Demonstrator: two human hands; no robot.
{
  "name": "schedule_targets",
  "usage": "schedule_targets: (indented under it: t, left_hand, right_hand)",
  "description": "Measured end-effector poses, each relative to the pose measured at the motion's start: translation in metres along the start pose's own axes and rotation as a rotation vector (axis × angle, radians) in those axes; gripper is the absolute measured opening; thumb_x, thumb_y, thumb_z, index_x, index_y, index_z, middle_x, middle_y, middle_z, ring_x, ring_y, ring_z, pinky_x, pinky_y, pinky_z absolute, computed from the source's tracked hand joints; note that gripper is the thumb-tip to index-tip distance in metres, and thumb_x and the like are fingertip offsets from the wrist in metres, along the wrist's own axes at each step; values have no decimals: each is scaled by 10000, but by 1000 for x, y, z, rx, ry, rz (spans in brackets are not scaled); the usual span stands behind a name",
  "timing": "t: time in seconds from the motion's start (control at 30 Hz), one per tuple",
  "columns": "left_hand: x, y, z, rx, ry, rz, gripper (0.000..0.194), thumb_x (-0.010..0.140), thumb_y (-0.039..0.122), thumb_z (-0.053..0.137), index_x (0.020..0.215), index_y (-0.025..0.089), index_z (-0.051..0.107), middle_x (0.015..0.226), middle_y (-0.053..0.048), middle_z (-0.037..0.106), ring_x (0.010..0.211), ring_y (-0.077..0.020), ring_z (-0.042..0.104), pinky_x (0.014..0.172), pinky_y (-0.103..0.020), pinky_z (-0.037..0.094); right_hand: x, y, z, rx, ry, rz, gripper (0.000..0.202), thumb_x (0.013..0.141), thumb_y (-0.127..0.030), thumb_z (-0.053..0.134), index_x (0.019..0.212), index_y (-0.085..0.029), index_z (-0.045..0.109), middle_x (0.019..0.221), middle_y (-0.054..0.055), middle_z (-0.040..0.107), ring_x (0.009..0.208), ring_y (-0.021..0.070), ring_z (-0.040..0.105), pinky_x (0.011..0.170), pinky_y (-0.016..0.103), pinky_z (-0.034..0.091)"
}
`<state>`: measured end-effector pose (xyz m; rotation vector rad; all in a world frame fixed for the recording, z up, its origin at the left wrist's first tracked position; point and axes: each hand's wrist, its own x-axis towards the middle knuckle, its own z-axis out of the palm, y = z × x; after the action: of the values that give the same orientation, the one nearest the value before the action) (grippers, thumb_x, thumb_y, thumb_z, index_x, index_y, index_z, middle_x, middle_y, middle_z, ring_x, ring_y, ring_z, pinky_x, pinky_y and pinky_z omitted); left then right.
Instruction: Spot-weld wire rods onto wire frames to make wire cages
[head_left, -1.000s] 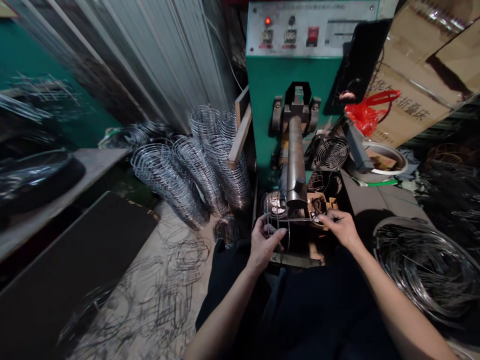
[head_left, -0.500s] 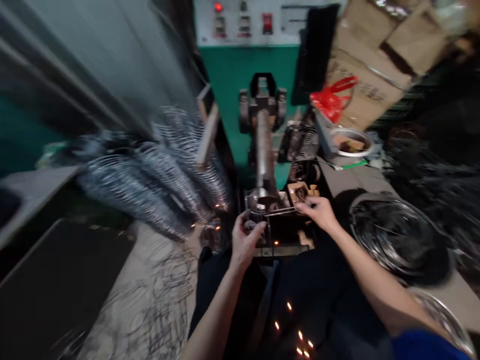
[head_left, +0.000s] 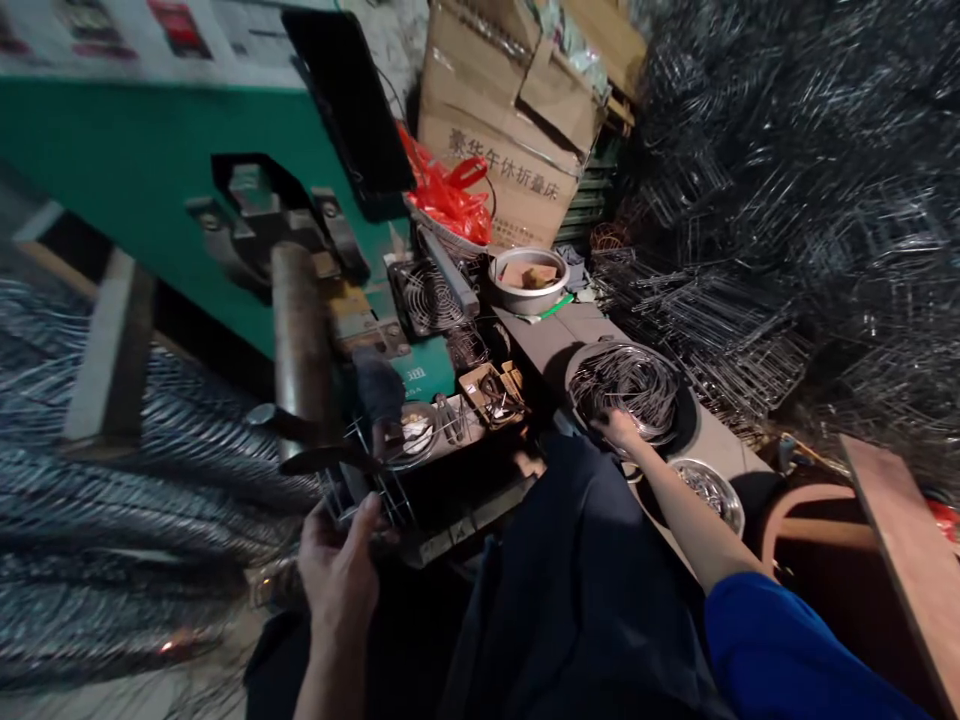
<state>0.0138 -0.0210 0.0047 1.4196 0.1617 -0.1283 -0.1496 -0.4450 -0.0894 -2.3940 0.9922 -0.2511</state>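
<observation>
one wire frame (head_left: 393,494) pinched in left fingers (head_left: 364,522), right fingers (head_left: 609,422) at one basin (head_left: 685,422) of wires (head_left: 628,385), grip unclear

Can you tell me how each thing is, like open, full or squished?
Left hand: grip closed on the wire frame
Right hand: at the loose wires; grip unclear
Round tub: uncovered, wires heaped inside
Small carton: open, bits inside
Pale bowl: uncovered, pieces inside
Red bag: crumpled
Black slab: tilted, face dark
</observation>
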Motion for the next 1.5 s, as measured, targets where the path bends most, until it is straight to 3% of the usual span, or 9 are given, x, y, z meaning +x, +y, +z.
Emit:
schedule_targets:
  t: [0.23,0.5,0.67,0.77,0.87,1.07,1.17,1.4,1.5]
  left_hand:
    - [-5,10,8,-9,36,-22,606,525,370,881,1016,173,585,671,78,568,440,-62,490,389,-187,451]
    - [-48,-8,-23,38,22,54,612,608,316,866,1142,208,587,693,88,551,442,-58,498,404,-184,470]
    - [-76,-18,-33,49,-4,24,683,633,333,860,1236,229,555,725,78,536,475,-63,512,416,-188,495]
    - [-85,-19,-35,65,-10,27,706,657,362,847,1276,220,538,713,76,504,492,-65,505,427,-188,499]
    - [-89,-17,-40,78,6,18,731,659,399,842,1290,218,520,727,71,501,516,-68,507,436,-186,500]
    - [-83,-18,-60,113,-41,35,708,723,396,801,1321,216,467,723,76,498,514,-62,500,460,-175,469]
    - [-79,-19,-66,144,-35,59,687,739,370,795,1323,222,464,688,91,486,498,-54,490,496,-175,466]
    - [-79,-17,-53,43,-53,0,708,709,392,812,1310,216,480,707,81,506,531,-63,504,470,-167,466]
    - [-81,-14,-53,29,-32,-18,729,692,405,820,1309,214,482,685,93,495,476,-53,478,428,-168,450]
  right_hand:
    - [7,-5,36,65,88,116,220,862,-351,631,713,-198,577,898,128,610,949,293,556,830,406,436]
    - [-26,-54,-31,379,302,-39,449,954,-606,313,898,-204,505,794,49,561,754,214,544,738,338,461]
    - [-41,-140,-62,897,15,-201,547,802,-659,656,1129,-232,557,755,-22,532,591,142,474,548,251,405]
    - [-42,-187,-60,847,-217,-279,506,802,-679,663,936,-191,660,688,-7,522,606,146,472,563,259,398]
    - [-49,-212,-46,763,-227,-386,511,829,-693,632,775,-186,666,733,29,577,695,178,511,649,292,430]
    - [-62,-207,-40,607,-426,-429,507,850,-695,605,846,-199,710,738,56,614,673,207,528,644,329,425]
    - [-59,-198,-53,537,-345,-450,499,854,-690,606,776,-208,708,769,70,641,701,224,555,656,335,430]
    - [-60,-220,-37,509,-477,-473,589,879,-744,498,779,-195,686,654,36,545,613,191,484,572,307,352]
    - [-61,-220,-27,378,-305,-522,570,873,-716,545,641,-199,602,655,22,505,622,177,465,596,311,331]
